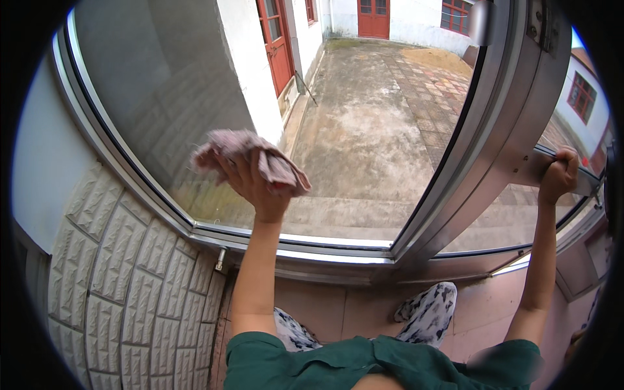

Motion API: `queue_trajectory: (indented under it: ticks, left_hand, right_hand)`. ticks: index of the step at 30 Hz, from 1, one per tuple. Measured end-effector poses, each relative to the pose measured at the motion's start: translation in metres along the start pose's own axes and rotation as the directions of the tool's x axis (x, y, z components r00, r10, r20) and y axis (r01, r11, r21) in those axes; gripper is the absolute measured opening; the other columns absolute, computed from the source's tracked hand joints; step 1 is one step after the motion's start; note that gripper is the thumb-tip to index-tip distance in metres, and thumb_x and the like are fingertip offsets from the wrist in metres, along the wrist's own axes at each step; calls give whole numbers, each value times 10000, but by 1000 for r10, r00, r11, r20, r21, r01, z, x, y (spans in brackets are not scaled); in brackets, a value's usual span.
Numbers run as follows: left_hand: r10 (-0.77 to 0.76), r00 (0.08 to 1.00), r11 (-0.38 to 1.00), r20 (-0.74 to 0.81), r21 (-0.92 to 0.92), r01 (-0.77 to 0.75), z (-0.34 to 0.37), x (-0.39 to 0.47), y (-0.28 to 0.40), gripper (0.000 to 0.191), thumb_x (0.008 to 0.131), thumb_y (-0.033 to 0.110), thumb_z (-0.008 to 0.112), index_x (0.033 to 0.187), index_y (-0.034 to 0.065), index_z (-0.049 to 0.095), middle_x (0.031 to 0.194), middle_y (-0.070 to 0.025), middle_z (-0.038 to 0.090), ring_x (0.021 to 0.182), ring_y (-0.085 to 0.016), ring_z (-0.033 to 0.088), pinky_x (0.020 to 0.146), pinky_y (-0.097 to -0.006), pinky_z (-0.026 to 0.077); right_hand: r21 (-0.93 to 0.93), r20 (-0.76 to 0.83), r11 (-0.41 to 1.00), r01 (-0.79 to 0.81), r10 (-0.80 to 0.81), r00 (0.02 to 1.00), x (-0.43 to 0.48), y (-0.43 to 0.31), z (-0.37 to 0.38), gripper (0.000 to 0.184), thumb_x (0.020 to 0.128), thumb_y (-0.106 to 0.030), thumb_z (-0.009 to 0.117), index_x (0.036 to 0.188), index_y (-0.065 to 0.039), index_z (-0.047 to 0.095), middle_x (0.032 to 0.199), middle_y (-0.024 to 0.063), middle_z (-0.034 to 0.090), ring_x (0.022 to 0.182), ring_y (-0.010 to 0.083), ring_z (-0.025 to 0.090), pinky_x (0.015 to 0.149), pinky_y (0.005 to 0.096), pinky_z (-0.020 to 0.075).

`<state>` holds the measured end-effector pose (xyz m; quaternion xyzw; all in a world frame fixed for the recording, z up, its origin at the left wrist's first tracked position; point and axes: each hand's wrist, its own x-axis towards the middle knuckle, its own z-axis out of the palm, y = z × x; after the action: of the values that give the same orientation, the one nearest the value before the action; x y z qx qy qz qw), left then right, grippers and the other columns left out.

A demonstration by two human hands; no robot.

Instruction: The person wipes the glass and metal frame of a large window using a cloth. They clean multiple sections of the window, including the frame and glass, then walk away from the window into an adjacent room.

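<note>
A crumpled pinkish cloth (282,168) is bunched under my left hand (258,195), which is spread against it at the large glass pane (360,146). Whether the cloth presses on the glass is hard to tell. A silver metal frame (336,252) borders the pane. Over on the right, the fingers of my right hand (560,175) are curled around the top edge of a metal crossbar (529,163) on the neighbouring framed glass panel. A broad metal post (492,161) rises between the two panes.
White textured brick tiles (107,292) cover the wall at left, beside a small metal bolt (221,259). Pink floor tiles (360,312) lie beneath me. Beyond the glass are a concrete yard (360,107), red doors (374,18) and a sand pile (438,61).
</note>
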<state>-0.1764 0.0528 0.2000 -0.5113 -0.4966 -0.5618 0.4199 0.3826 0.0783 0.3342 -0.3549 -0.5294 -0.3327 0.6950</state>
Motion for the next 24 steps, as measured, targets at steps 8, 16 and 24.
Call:
queue_trajectory:
  ticks: [8,16,24]
  left_hand:
    - [92,895,995,437,-73,-66,-19,-178,57,653,911,630,354,1226,109,589,1475,-195,332,1408,-513,106,1090,-686,22]
    - [144,967,989,212,-60,-134,-9,72,43,634,912,598,360,1265,131,603,1343,-207,493,1369,-545,217,1071,-680,90]
    - [228,929,974,-293,63,-219,-22,244,-70,521,844,341,562,1344,197,530,1412,-99,485,1376,-438,305,1100,-566,223]
  right_hand:
    - [15,46,999,46,-46,998,4,6,-2,200,719,158,394,727,-21,483,773,56,544,735,148,518,750,215,428]
    - [-33,82,998,56,-53,995,2,22,-4,195,746,138,382,751,-32,478,782,62,533,731,163,513,746,226,432]
    - [-93,108,991,94,-84,991,1,53,-13,199,767,123,382,771,-51,479,821,38,535,765,149,504,756,228,426]
